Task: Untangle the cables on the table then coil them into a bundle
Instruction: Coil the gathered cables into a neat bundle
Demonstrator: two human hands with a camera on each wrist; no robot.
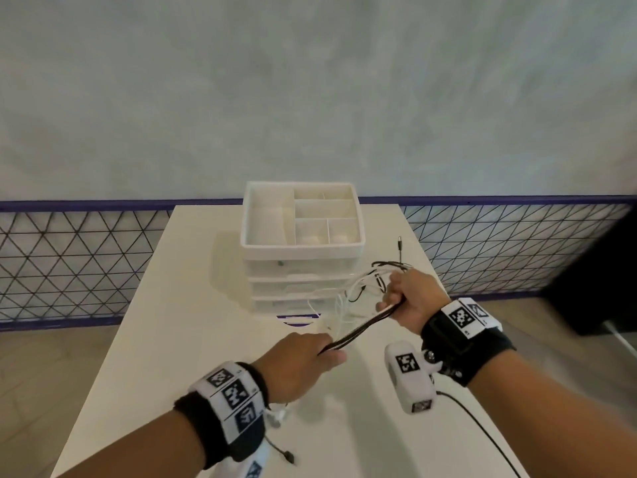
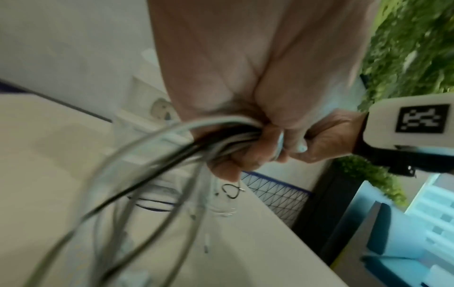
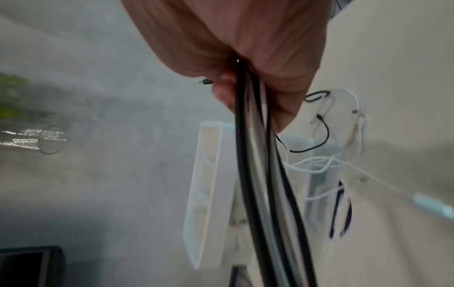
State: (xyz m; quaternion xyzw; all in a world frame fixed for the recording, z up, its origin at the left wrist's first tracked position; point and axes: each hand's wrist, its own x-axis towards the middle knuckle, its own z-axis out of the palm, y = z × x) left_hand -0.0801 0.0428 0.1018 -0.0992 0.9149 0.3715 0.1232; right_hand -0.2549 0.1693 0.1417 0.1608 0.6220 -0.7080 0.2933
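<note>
A bunch of black and white cables [image 1: 358, 327] stretches taut between my two hands above the white table [image 1: 179, 305]. My left hand [image 1: 303, 357] grips its near end, fingers curled round the strands [image 2: 221, 136]. My right hand [image 1: 410, 298] grips the far end in a fist, the strands [image 3: 248, 136] running down out of the fist. Loose white and black loops [image 1: 351, 288] hang from the right hand in front of the drawer unit. A black plug [image 1: 400, 243] sticks up behind the right hand.
A white drawer unit [image 1: 301, 250] with a divided tray on top stands at the table's middle back. A black cord [image 1: 482, 436] runs from my right wrist camera toward the near right edge. A small black plug [image 1: 287, 455] dangles under my left wrist. A mesh fence [image 1: 69, 263] lines the wall.
</note>
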